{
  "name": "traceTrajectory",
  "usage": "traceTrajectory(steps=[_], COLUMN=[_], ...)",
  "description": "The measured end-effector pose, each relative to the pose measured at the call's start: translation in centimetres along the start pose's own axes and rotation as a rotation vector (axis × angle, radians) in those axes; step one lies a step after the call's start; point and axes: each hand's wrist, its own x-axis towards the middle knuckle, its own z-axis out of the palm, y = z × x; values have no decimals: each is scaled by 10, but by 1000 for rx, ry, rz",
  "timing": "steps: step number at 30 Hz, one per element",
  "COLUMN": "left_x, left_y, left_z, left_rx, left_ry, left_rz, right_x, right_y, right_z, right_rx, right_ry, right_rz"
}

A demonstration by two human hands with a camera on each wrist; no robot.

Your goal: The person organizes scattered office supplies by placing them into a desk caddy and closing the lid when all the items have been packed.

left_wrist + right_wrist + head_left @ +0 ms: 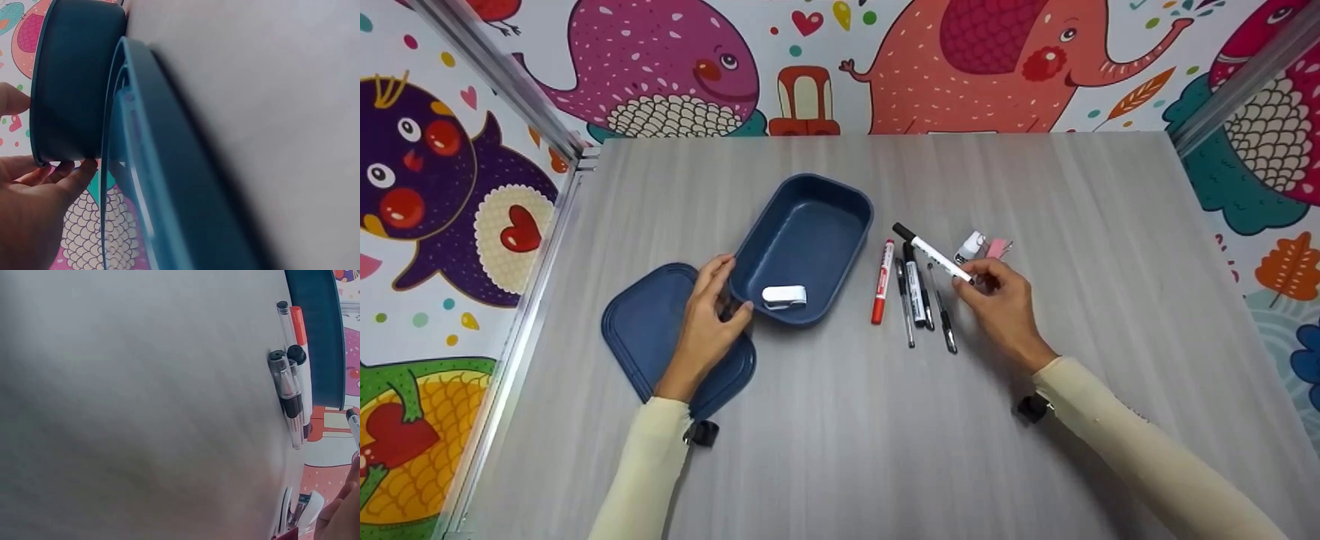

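Right hand (997, 296) pinches a white marker (931, 252) above the pen row; left hand (712, 304) grips the box (802, 247) rim.
The box sits mid-table beside its lid (649, 330); bare table (885, 435) stretches toward the near edge.

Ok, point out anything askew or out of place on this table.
Nothing is spilled or damaged. The blue box sits open at an angle, its near corner overlapping the lid. One white marker is lifted in the right hand, off the pen row.
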Motion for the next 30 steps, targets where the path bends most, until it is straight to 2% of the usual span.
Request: traceTrajectory(steps=[12,20,30], left_x=[0,0,0], left_y=[1,1,1], left_z=[-1,-1,0], left_rx=[-12,-27,-45], left_ry=[-12,-14,-21], left_rz=[-31,-42,-46], right_x=[4,10,20], right_y=[-9,-12,-18], right_z=[15,21,26], right_rx=[-28,4,73], right_ry=[-5,-78,-150], right_rz=[-30,-6,-42])
